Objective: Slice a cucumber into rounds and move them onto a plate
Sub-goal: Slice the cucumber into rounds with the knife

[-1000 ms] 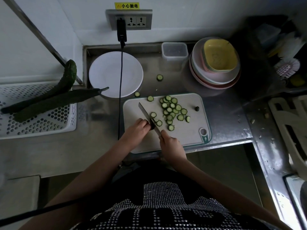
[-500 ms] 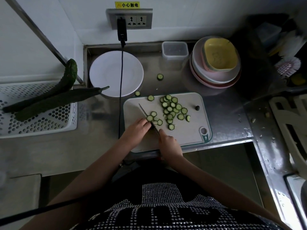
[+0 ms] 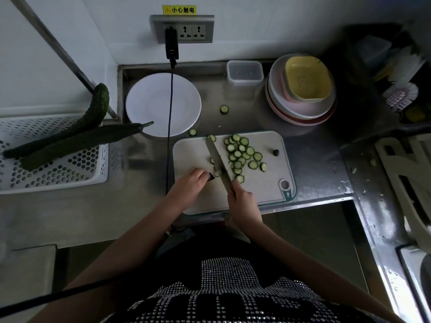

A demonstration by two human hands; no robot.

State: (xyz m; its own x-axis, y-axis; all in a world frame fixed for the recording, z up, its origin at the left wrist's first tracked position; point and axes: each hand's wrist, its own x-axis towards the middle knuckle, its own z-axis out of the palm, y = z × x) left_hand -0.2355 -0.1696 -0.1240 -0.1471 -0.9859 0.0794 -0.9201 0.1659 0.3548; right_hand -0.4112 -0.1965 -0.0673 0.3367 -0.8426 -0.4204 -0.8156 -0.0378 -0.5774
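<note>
On the white cutting board point(image 3: 263, 192) my left hand point(image 3: 190, 181) grips a short dark cucumber stub point(image 3: 211, 176), mostly hidden under the fingers. My right hand point(image 3: 241, 198) holds the knife point(image 3: 218, 160) by its handle, the blade lying just right of the stub and pointing away from me. Several cucumber rounds point(image 3: 242, 153) lie in a loose pile right of the blade. A cut end piece point(image 3: 276, 152) sits near the board's right side. The empty white plate point(image 3: 163, 104) stands behind the board to the left.
Two stray rounds point(image 3: 224, 109) lie on the steel counter behind the board. Whole cucumbers point(image 3: 77, 138) rest on a white perforated basket point(image 3: 58, 173) at left. A black cable point(image 3: 169, 127) hangs from the wall socket across the plate. Stacked bowls point(image 3: 302, 89) and a clear box point(image 3: 245, 72) stand at the back.
The knife has lifted and shifted right, its blade now longer in view and reaching the board's far edge. My left hand stays on the stub; a few fresh rounds lie beside the blade.
</note>
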